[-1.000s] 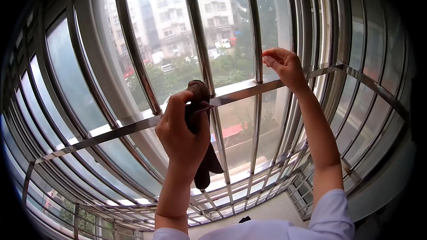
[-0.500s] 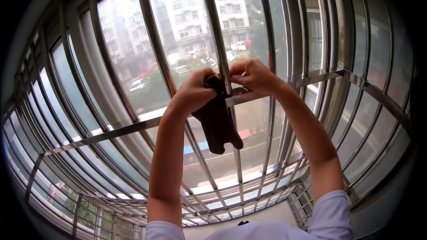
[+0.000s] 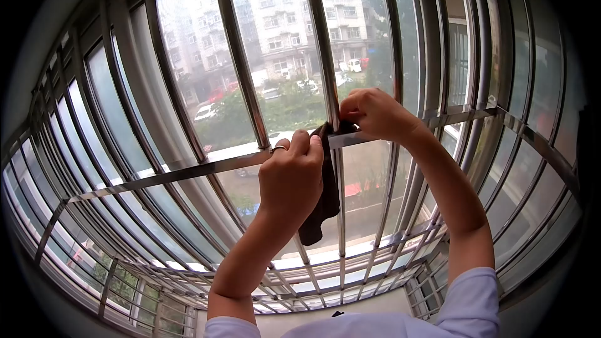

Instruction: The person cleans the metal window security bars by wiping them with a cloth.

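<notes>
A dark brown cloth [image 3: 328, 199] hangs at the crossing of a vertical metal bar [image 3: 323, 50] and the flat horizontal rail [image 3: 169, 178]. My left hand [image 3: 291, 175], with a ring on one finger, is closed on the cloth just left of that bar. On the bar's right side my right hand [image 3: 377, 114] pinches a dark end of the cloth. The cloth seems to pass around the bar at the rail, though the fingers and the bar hide part of it. Its lower part dangles below the rail, partly behind my left hand.
Many more metal bars [image 3: 240, 56] run up and down on all sides, forming a cage before the window glass. Outside are pale buildings [image 3: 275, 25], greenery [image 3: 235, 112] and parked cars. Lower bars [image 3: 350, 281] form a grille beneath my arms.
My left hand has turned and dropped lower, drawing the cloth down. My right hand stays by the bar, now pinching the cloth's end. The whole view has shifted slightly.
</notes>
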`<state>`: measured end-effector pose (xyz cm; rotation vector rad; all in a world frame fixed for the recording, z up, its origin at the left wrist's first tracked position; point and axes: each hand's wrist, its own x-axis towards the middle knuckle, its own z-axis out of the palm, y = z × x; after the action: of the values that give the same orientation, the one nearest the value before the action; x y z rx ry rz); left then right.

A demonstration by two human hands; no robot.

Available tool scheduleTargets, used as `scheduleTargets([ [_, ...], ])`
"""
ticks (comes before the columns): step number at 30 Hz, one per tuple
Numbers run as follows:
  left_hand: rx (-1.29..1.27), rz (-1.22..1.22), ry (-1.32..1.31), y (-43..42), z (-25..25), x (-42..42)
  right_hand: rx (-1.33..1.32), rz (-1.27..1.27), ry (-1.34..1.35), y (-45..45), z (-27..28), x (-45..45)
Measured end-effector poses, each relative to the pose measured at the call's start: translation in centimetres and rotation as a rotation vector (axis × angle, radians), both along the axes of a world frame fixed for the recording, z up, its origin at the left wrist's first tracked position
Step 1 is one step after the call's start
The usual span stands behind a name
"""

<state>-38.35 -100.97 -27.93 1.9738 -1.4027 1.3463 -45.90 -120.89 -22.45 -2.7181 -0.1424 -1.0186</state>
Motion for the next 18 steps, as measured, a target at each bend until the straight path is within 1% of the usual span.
scheduleTargets([
  [1,0.009,-0.002,0.005,0.3,-0.3,-0.3,-0.039,0.007,0.029,-0.2,0.1,0.5],
  [2,0.008,-0.008,0.005,0.5,-0.7,-0.3,0.023,0.019,0.041,-0.4,-0.1,0.8],
  [4,-0.078,-0.031,0.032,0.3,-1.3,-0.5,0.045,0.003,0.023,-0.1,-0.4,0.2],
  [5,-0.079,-0.040,0.035,0.1,-1.3,-0.7,0.065,-0.004,0.006,0.1,-0.7,-0.1],
  [6,-0.067,-0.006,0.079,-0.1,-0.7,-1.0,-0.069,-0.058,-0.051,0.5,-1.0,-0.6],
  [7,-0.051,0.032,0.126,-0.3,-0.2,-1.1,-0.070,-0.064,-0.050,0.8,-1.1,-1.1],
  [8,-0.062,0.044,0.101,-0.9,0.4,-0.6,-0.124,-0.131,-0.048,1.4,-1.1,-1.8],
  [10,-0.067,-0.024,0.086,-2.3,1.3,0.9,-0.227,-0.220,-0.049,2.3,-1.1,-3.0],
  [11,-0.081,-0.079,0.056,-2.6,1.6,1.5,-0.232,-0.213,-0.046,2.3,-1.1,-3.4],
  [13,-0.007,-0.046,0.152,-2.4,1.6,1.6,-0.195,-0.212,-0.040,2.4,-1.0,-3.6],
  [15,0.007,-0.115,0.174,-1.7,1.4,1.7,-0.198,-0.191,-0.066,2.2,-1.2,-2.7],
  [17,0.027,-0.094,0.179,-0.2,1.3,1.1,-0.172,-0.188,-0.129,1.6,-1.7,-1.5],
  [18,0.047,-0.075,0.192,0.6,1.3,0.5,-0.141,-0.187,-0.115,1.3,-1.7,-0.5],
])
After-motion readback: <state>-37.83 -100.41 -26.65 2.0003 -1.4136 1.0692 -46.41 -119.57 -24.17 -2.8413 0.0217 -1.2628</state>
